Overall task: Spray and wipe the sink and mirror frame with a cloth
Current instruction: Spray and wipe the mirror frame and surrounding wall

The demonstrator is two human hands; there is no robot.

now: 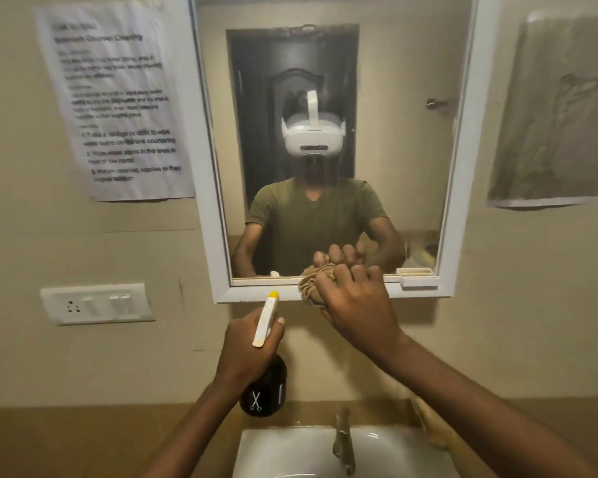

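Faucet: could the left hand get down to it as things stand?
Probably not freely. The left hand grips the spray bottle, so its fingers are occupied. The path down to the faucet looks open, with the right hand up at the mirror frame holding the cloth.

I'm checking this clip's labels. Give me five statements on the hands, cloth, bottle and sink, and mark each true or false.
1. The right hand presses a cloth on the mirror frame's bottom edge. True.
2. The left hand is empty. False: it grips a spray bottle.
3. The bottle's nozzle is yellow. True.
4. The cloth lies in the sink. False: it is up at the frame.
5. The tap is running. False: no water shows.
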